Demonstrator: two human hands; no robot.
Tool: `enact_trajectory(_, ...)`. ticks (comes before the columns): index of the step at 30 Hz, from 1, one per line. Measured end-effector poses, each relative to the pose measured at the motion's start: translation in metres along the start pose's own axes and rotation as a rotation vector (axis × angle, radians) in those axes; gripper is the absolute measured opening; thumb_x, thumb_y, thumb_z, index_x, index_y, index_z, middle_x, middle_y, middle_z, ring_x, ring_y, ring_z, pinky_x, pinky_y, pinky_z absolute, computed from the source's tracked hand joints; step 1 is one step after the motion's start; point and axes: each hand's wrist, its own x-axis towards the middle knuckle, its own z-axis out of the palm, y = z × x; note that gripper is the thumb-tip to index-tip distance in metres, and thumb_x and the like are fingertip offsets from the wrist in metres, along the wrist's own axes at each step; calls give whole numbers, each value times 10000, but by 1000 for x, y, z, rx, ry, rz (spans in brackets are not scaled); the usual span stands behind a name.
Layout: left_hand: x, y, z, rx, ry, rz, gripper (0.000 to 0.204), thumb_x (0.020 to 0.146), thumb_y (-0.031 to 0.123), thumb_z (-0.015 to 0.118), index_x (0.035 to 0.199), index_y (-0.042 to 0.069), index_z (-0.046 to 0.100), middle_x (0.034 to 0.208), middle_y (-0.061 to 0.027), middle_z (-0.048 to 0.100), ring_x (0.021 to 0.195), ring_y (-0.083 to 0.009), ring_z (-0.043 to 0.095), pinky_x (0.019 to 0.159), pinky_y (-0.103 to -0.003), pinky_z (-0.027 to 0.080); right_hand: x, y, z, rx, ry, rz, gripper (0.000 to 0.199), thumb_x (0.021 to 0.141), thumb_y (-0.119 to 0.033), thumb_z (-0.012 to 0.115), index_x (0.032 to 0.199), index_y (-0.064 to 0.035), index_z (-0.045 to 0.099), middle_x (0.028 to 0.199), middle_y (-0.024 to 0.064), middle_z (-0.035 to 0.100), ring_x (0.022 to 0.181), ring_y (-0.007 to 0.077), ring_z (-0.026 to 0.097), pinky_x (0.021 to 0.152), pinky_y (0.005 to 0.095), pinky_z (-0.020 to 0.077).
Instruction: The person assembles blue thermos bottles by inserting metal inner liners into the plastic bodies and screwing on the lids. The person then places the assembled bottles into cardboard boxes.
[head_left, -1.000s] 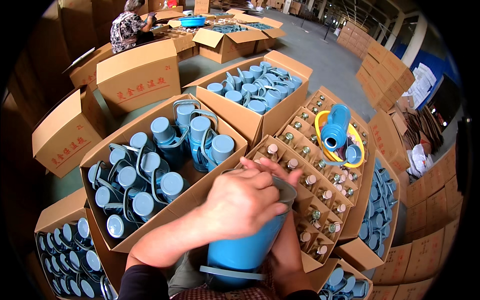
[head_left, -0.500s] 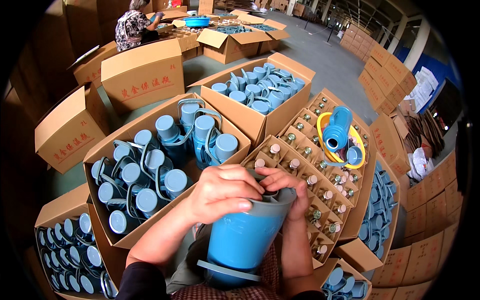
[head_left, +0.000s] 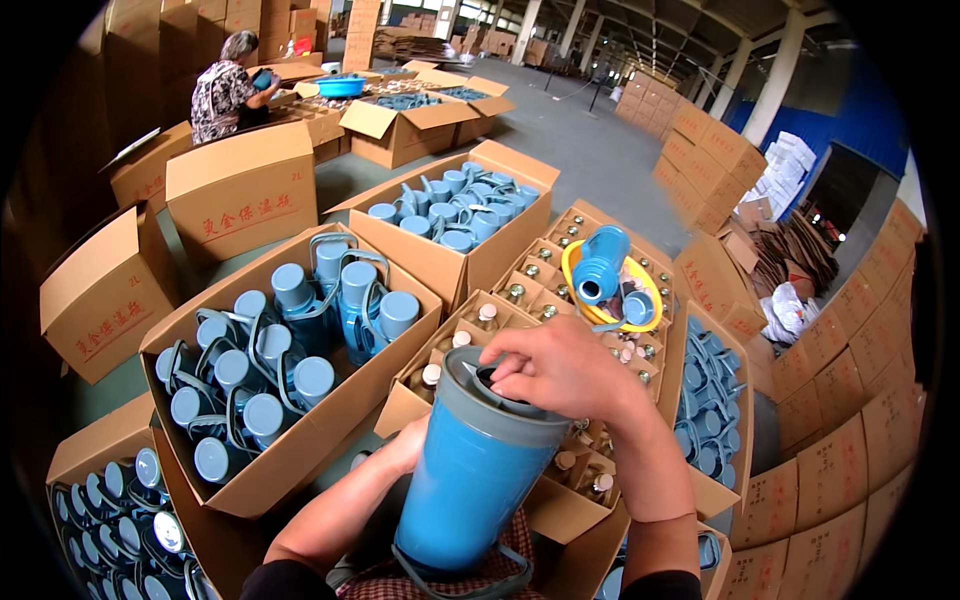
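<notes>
A blue thermos flask (head_left: 475, 480) stands bottom up and tilted over my lap, its grey handle loop (head_left: 470, 588) at the lower end. The grey base ring (head_left: 500, 408) faces up, with a dark opening inside it. My left hand (head_left: 408, 447) is against the flask's left side; its fingers are hidden behind the body. Over the base, my right hand (head_left: 555, 372) curls its fingers into the opening, gripping the base there. Whether a small part is between those fingers cannot be seen.
Left, a carton (head_left: 330, 440) holds several blue flasks. Ahead right, a divided carton (head_left: 470, 325) holds glass liners, and a yellow basin (head_left: 655, 310) with a blue flask shell rests on it. More flask cartons (head_left: 440, 262) stand around. A seated co-worker (head_left: 225, 95) is at far left.
My left hand has gone from the base rim down to the flask's side. My right hand has moved from the rim's right edge onto the opening. The view has shifted.
</notes>
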Motion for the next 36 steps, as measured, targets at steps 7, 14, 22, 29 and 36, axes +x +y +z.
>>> enact_trajectory(7, -58, 7, 4, 332, 194, 118, 494, 1001, 379, 370, 941, -13, 664, 840, -62, 666, 770, -126, 590, 686, -300, 486, -15, 5, 5, 192, 24, 102, 298, 696, -57, 706, 981, -1, 640, 793, 68, 701, 693, 99, 647, 656, 228, 506)
enact_trajectory(14, -82, -5, -38, 191, 299, 347, 338, 968, 248, 416, 880, 16, 645, 712, 1, 582, 603, -75, 486, 543, -209, 374, -37, 91, 98, 955, 693, 101, 461, 844, -182, 614, 1238, 37, 514, 1182, 119, 596, 1057, 186, 570, 914, 310, 447)
enact_trajectory(22, -118, -56, -79, -248, 524, 264, 214, 790, 17, 472, 980, 26, 570, 780, -50, 593, 578, -131, 524, 496, -241, 411, -175, 56, 260, 952, 58, 38, 574, 876, -418, 600, 1220, 37, 544, 1411, 216, 412, 1334, 305, 373, 1099, 403, 266)
enact_trajectory(29, -111, -76, -62, -412, 730, 282, 309, 622, -110, 446, 881, 26, 544, 745, -69, 561, 548, -170, 514, 398, -253, 365, -204, 54, 281, 926, 271, -4, 539, 826, -267, 705, 1223, 10, 468, 1443, 284, 318, 1352, 377, 325, 1098, 432, 263)
enact_trajectory(36, -73, -24, -87, -482, 751, 181, 320, 653, -70, 470, 955, 31, 508, 732, -69, 511, 547, -178, 491, 408, -272, 376, -114, 38, 243, 444, 551, -118, 693, 745, -214, 768, 1296, -9, 402, 1397, 316, 355, 1280, 437, 403, 1053, 489, 341)
